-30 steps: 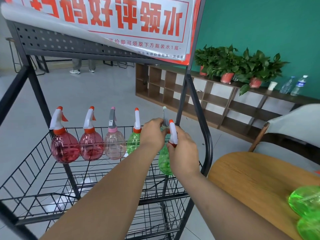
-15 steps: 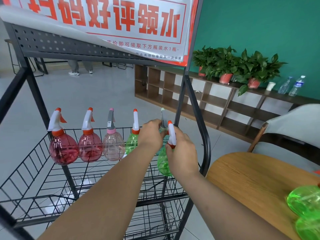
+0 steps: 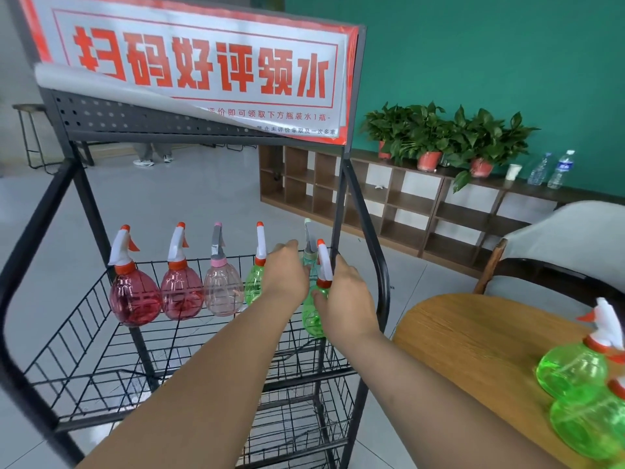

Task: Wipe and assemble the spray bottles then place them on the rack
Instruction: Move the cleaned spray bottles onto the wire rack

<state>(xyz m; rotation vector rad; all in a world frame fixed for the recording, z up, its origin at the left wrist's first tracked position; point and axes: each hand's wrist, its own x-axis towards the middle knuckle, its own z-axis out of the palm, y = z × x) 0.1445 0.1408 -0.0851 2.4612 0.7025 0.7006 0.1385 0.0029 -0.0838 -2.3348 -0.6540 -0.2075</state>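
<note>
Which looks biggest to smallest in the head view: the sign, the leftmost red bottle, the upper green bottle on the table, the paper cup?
1. sign
2. upper green bottle and leftmost red bottle: similar; green is nearer the camera, so unranked
3. paper cup, far off

spray bottles (image 3: 135, 299) at rack (image 3: 368, 225): 6 | potted plants (image 3: 429, 137): 3 | water bottles (image 3: 561, 170): 2

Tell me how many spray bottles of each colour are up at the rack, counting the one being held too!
red spray bottles: 2
pale pink spray bottle: 1
green spray bottles: 2
teal-capped spray bottle: 1
Total: 6
</note>
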